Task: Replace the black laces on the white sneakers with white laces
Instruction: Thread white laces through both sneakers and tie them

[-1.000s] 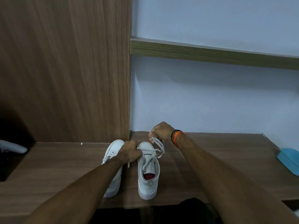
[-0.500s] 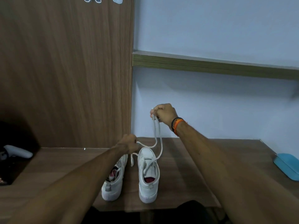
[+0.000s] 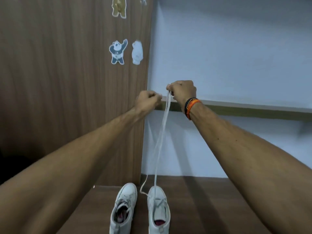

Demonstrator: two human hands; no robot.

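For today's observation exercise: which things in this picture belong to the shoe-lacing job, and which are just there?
Part of the job:
white lace
right sneaker
left sneaker
left hand
right hand

Just there:
bear stickers
wristbands
wall ledge

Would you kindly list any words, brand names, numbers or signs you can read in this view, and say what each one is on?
None: no readable text in this view.
Bear stickers on the wooden panel: pictures only, no lettering visible.
Right sneaker and left sneaker: no brand or size mark can be made out.
Wristbands: no print can be made out.
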